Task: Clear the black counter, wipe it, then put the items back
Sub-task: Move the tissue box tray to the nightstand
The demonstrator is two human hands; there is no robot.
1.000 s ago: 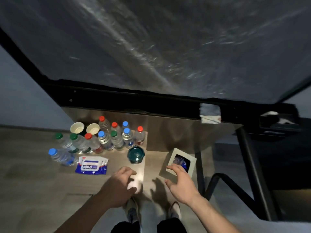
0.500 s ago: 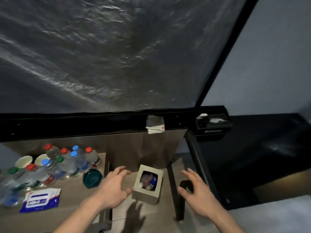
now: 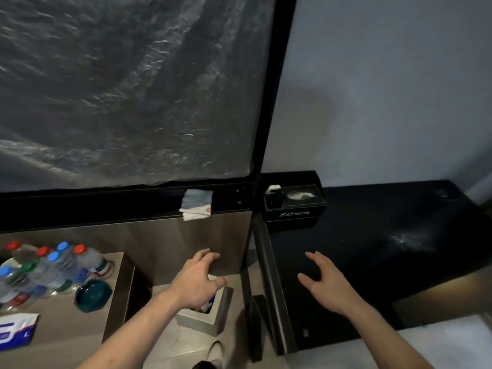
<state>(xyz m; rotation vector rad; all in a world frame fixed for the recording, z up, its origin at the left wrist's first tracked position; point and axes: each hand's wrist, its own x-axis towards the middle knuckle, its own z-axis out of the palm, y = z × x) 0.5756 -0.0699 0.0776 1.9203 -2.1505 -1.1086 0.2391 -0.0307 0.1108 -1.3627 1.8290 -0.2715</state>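
The black counter (image 3: 386, 251) fills the right side, with a black tissue box (image 3: 294, 209) at its back left corner. A folded cloth (image 3: 196, 204) hangs on the black ledge to the left of that box. My right hand (image 3: 328, 286) hovers over the counter's left part, fingers spread, holding nothing. My left hand (image 3: 198, 282) is over a small square bin (image 3: 213, 318) on the floor, fingers loosely bent, empty. Several water bottles (image 3: 53, 265), a teal bowl (image 3: 93, 295) and a wipes pack (image 3: 16, 331) sit on the low wooden surface at the left.
A black frame post (image 3: 262, 145) rises between the plastic-covered panel and the grey wall. The counter's upright side panel (image 3: 274, 296) stands between my hands. A shoe (image 3: 213, 355) shows at the bottom edge.
The view has swung right, from the bottles to the black counter. My right hand has moved over the counter, and my left hand now covers the bin.
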